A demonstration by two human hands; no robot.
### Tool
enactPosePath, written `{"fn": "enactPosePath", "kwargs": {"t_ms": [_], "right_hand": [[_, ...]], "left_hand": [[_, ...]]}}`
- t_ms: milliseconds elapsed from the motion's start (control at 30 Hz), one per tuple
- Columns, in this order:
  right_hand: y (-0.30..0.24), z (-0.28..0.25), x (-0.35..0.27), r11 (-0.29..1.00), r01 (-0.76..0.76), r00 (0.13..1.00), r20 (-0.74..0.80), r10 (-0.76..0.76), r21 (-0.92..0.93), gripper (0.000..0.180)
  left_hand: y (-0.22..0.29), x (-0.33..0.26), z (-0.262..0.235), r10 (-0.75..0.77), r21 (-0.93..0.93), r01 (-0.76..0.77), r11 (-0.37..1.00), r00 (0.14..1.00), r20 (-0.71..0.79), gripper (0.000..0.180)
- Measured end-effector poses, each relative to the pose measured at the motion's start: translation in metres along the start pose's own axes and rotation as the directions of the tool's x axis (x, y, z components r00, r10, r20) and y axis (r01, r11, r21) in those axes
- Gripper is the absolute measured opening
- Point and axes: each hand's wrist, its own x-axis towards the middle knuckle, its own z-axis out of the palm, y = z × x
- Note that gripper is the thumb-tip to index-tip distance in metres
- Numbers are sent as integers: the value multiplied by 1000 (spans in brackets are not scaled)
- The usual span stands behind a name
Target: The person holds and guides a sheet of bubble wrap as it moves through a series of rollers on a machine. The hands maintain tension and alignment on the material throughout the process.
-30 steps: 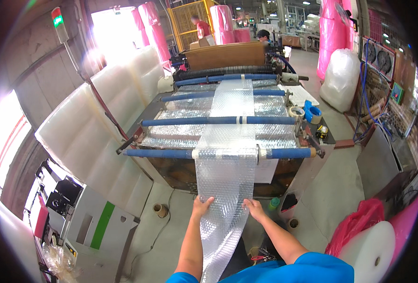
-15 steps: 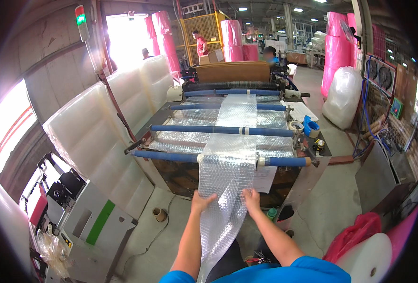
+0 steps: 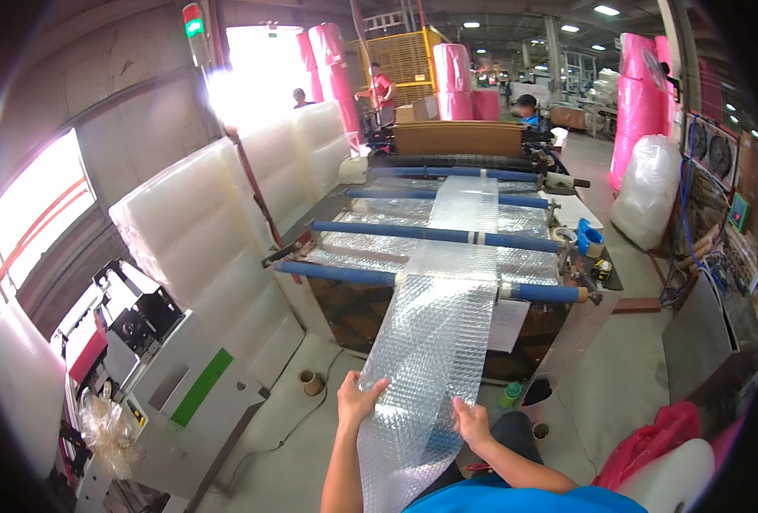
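A long clear strip of bubble wrap point(image 3: 434, 342) comes toward me over the blue rollers and hangs down to my lap. My left hand point(image 3: 360, 398) grips its left edge, thumb on top and fingers hidden behind. On the right edge, lower down, my right hand point(image 3: 471, 421) pinches the sheet with the thumb showing. The strip is spread between both hands, its lower end out of sight below. It passes over the nearest blue roller point(image 3: 336, 273) and the one behind it point(image 3: 430, 233).
Tape rolls point(image 3: 590, 239) and a tape measure point(image 3: 602, 270) sit on the machine's right side. A cardboard core point(image 3: 311, 382) and a green bottle point(image 3: 510, 393) stand on the floor. White foam stacks point(image 3: 199, 222) line the left, beside a grey machine point(image 3: 182, 410). People stand at the back.
Both hands have moved down toward me, drawing the bubble wrap lower and holding it spread wider. The whole view has shifted, so the machine appears farther right.
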Motion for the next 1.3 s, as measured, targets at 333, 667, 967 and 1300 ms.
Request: {"fn": "enactPosePath", "kwargs": {"t_ms": [333,667,967,1300], "right_hand": [[72,-18,32,994,-52,999,7,53,-92,39],[62,-20,31,992,73,995,80,-65,-103,42],[96,-30,48,981,134,991,38,-130,-143,42],[128,-31,66,999,11,1000,7,-11,-30,34]], "left_hand": [[-76,-3,72,-212,148,231,962,968,-133,64],[-66,-9,64,-141,110,152,982,985,-102,57],[-93,4,99,-105,39,108,993,992,-74,52],[-117,11,134,-53,87,63,994,993,-110,44]]}}
